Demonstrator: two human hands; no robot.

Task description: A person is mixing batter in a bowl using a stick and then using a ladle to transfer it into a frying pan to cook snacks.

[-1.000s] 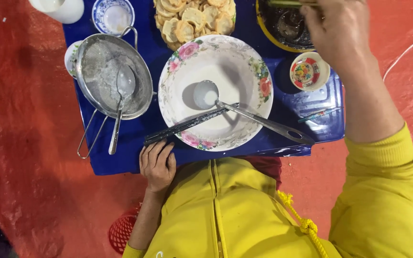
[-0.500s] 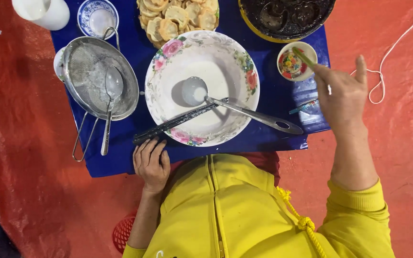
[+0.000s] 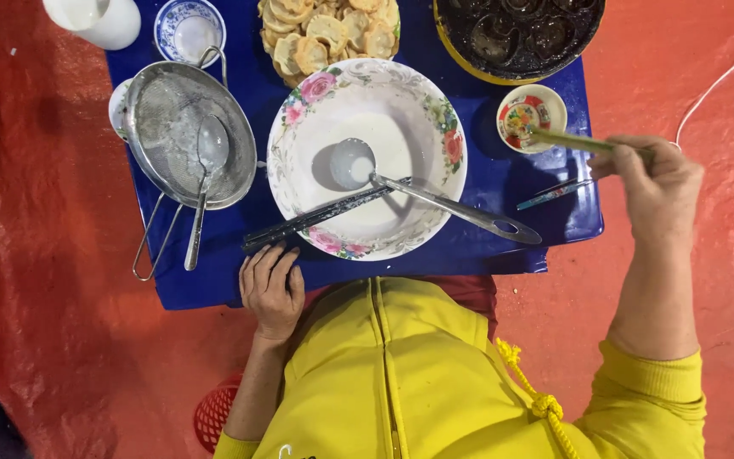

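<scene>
While the left hand [image 3: 272,289] lies flat and empty on the near edge of the blue desk [image 3: 503,183], seemingly to steady it, the right hand [image 3: 652,183] closes around a thin green stick [image 3: 575,142]. Its tip reaches into the small painted cup [image 3: 532,115], beside the flowered bowl [image 3: 367,157] of white batter.

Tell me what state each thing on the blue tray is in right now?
Floral bowl: holds thin white batter.
Ladle: rests in the bowl.
Strainer: a spoon lies in it.
Dark mould pan: cups look oily, no batter.
Small dish: stick tip dipped in.
Stick: held by right hand.
Left hand: flat on the tray edge.
</scene>
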